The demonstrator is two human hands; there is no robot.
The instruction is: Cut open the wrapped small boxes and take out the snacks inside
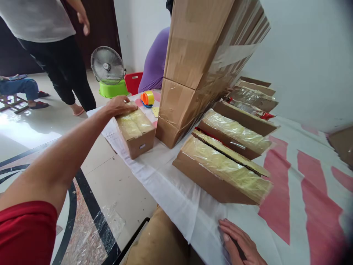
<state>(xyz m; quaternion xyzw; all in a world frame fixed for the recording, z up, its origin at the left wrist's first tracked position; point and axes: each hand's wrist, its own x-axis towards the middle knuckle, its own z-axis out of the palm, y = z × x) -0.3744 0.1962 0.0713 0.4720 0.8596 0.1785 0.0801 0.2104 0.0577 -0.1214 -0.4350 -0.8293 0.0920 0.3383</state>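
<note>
A small cardboard box (134, 130) with yellowish, film-covered material on top stands at the table's left edge. My left hand (121, 106) reaches out to its far end, fingers bent over the top edge and gripping it; part of the grip is hidden. At the bottom of the view, my right hand (239, 241) rests on the white tablecloth near the front edge, fingers extended and nothing visible in them. Nearest to it is an open-topped cardboard box (212, 180), also filled with yellowish wrapped material. Several similar boxes stand in a row behind.
A tall stack of taped cartons (190, 73) rises mid-table, blocking the view behind. A yellow-orange tape roll (147, 98) lies beyond the left box. Beyond the table are a person in purple (156, 59), a standing person (41, 22), and a fan (107, 65).
</note>
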